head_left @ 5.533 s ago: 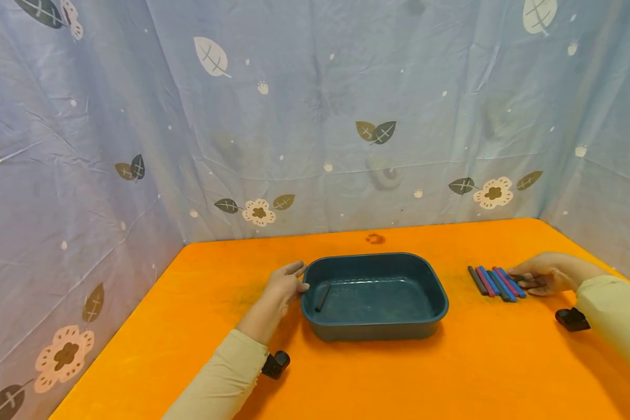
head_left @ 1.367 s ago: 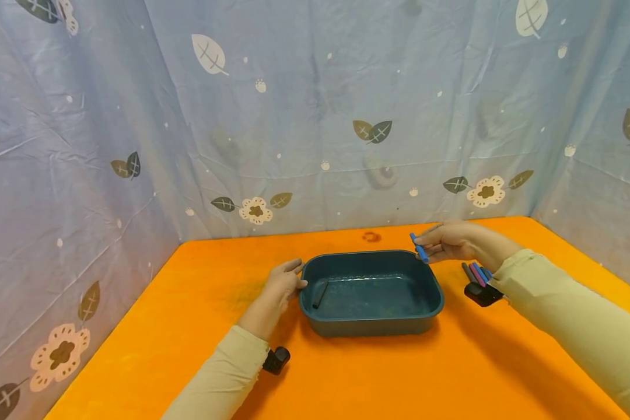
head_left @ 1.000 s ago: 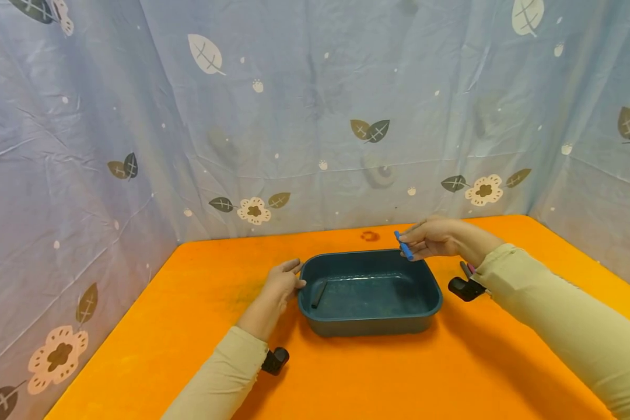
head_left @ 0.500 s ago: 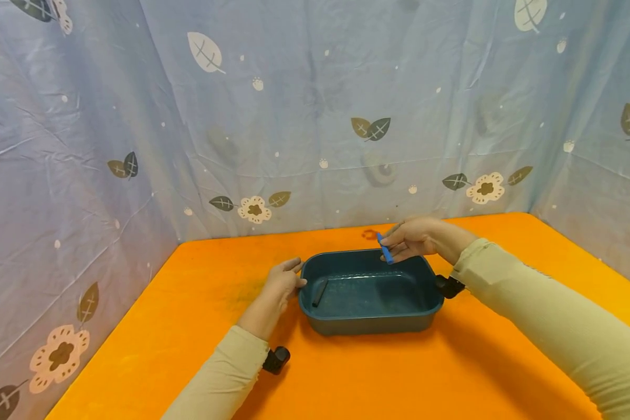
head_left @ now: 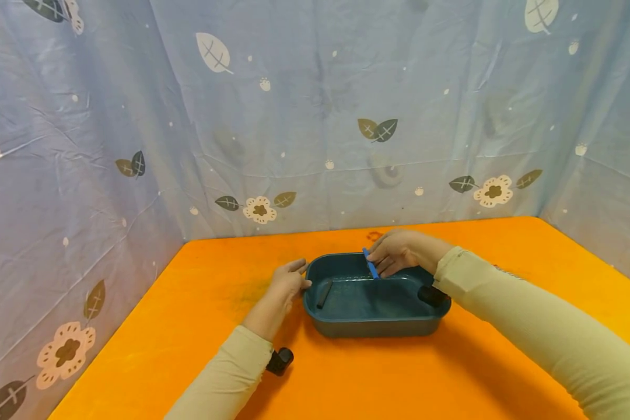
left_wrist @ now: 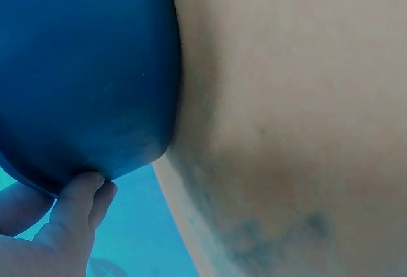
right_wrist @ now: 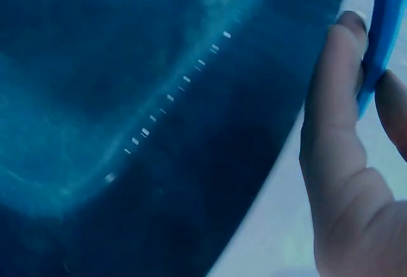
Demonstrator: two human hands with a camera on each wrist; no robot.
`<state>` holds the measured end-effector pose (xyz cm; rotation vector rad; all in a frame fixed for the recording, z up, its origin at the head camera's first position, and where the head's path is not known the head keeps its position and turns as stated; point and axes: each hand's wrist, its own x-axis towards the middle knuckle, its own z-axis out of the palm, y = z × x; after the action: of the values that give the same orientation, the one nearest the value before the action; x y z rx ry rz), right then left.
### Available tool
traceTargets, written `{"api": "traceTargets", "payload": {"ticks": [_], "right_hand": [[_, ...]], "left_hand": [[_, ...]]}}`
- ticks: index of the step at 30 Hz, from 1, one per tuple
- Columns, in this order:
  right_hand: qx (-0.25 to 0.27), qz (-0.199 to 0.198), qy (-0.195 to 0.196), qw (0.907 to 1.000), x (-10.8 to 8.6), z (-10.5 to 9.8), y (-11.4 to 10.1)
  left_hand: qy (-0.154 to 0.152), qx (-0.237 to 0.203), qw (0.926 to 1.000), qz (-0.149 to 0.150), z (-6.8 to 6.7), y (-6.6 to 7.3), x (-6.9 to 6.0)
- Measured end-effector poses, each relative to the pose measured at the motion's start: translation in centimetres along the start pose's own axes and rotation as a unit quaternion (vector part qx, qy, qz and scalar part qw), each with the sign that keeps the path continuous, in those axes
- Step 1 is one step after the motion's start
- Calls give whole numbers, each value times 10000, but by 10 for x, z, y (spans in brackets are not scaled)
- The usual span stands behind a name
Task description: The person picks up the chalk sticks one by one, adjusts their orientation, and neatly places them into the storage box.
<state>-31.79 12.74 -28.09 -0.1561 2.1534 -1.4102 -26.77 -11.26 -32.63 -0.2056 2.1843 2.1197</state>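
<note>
A dark teal rectangular plastic basin [head_left: 378, 328] stands on the orange table. At its left side my left hand [head_left: 284, 283] holds the rim; in the left wrist view fingers [left_wrist: 76, 204] press the outer wall while another digit lies across the rim. My right hand [head_left: 399, 252] pinches a slim blue stick [head_left: 371, 264], like chalk or a crayon, between thumb and fingers, over the basin's back wall. In the right wrist view the blue stick [right_wrist: 383, 29] shows a faceted end. A short black stick [head_left: 324, 294] lies inside the basin near its left end.
The right sleeve [head_left: 504, 303] hides most of the spot where the other coloured sticks [head_left: 506, 272] lie. A black wrist camera [head_left: 433, 296] hangs over the basin's right end. A patterned curtain [head_left: 320, 116] rises behind the orange table [head_left: 199, 297].
Since several seconds ago, the right hand has picked a blue stick from the row at right and carried it left, then lowered it toward the basin. The left hand stays at the rim.
</note>
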Motion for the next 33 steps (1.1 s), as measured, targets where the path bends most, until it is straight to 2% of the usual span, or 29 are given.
{"api": "traceTargets", "payload": {"ticks": [6,12,22,33], "right_hand": [[-178,261,194,9993,14,17,8],[-274,471,106,9985,26,32,9],[-440,518,351,9971,42,53,13],[-708,553,512,9946,50,67,9]], "left_hand": [[7,43,10000,35,-1,-1,0],[49,-1,10000,-2,-1,0,0],[187,31,9998,-20,1,1,1],[114,-20,9999,-36,1,1,3]]}}
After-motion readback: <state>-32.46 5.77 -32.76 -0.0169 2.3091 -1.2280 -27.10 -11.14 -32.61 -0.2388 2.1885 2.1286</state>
